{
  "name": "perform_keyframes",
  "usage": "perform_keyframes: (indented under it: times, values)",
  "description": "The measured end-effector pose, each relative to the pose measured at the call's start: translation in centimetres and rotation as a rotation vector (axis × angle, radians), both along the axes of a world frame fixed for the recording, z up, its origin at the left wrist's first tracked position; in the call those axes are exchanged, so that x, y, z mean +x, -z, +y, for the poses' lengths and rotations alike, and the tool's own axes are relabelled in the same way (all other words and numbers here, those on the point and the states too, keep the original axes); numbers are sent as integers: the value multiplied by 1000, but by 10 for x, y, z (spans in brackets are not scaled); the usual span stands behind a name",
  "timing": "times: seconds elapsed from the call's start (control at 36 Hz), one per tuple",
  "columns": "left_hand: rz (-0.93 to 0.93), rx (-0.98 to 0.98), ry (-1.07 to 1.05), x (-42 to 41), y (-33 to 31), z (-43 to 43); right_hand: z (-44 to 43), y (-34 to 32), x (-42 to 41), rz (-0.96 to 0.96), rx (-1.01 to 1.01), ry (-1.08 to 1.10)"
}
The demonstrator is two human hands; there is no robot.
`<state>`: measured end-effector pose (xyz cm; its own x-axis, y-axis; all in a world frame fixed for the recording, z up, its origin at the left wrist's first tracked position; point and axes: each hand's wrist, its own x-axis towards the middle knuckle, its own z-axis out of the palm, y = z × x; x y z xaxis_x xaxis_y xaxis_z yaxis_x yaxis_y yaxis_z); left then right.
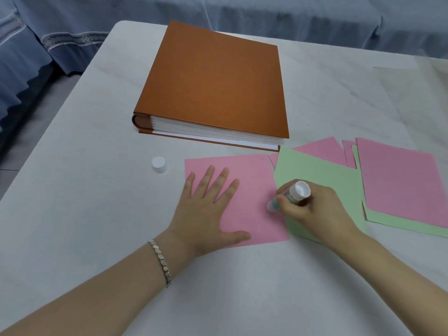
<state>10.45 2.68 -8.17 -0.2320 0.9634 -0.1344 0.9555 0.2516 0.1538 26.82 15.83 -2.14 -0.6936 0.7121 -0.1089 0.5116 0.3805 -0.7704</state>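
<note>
A pink paper square [252, 180] lies on the white table [84, 214] in front of me. My left hand [206, 209] presses flat on its left half, fingers straight and spread. My right hand [312, 209] grips a glue stick [294, 191], tilted with its tip down on the right part of the pink square. The stick's white cap [159, 164] stands on the table to the left of the paper. A silver bracelet sits on my left wrist.
A thick orange album [213, 83] lies closed beyond the paper. Several pink and green sheets [397, 185] overlap on the right, one green sheet [315, 170] partly under my right hand. Blue fabric-covered furniture [48, 32] stands past the table's far edge.
</note>
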Motion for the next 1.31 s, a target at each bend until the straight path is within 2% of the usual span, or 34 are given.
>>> perform_keyframes:
  times: [0.22,0.39,0.56,0.64,0.75,0.81,0.86,0.94,1.0,1.11,1.31]
  values:
    - [-1,-16,9,0,2,-1,-14,-2,30,-54,-54,-33]
    - [-15,-6,42,-1,1,1,-1,-9,10,18,-8,53]
    - [15,3,25,-2,-2,1,-10,-2,23,-50,-48,23]
    - [-29,7,35,-1,0,0,-17,-2,35,-100,-44,-8]
    - [-26,-8,48,-1,-4,-1,-10,-11,30,-2,-35,129]
    - [-13,18,97,0,-3,-2,-3,-16,20,43,-15,168]
    - [-88,63,137,2,-3,-4,0,-19,9,46,-21,144]
    - [-166,188,97,4,-5,-5,-2,-14,-6,22,-57,99]
    - [-94,231,37,4,-1,-4,-5,-10,-14,19,-65,67]
    - [12,185,-28,5,6,-5,-11,-3,-25,17,-81,-12]
    - [4,275,-55,7,14,-7,-8,6,-40,23,-37,-37]
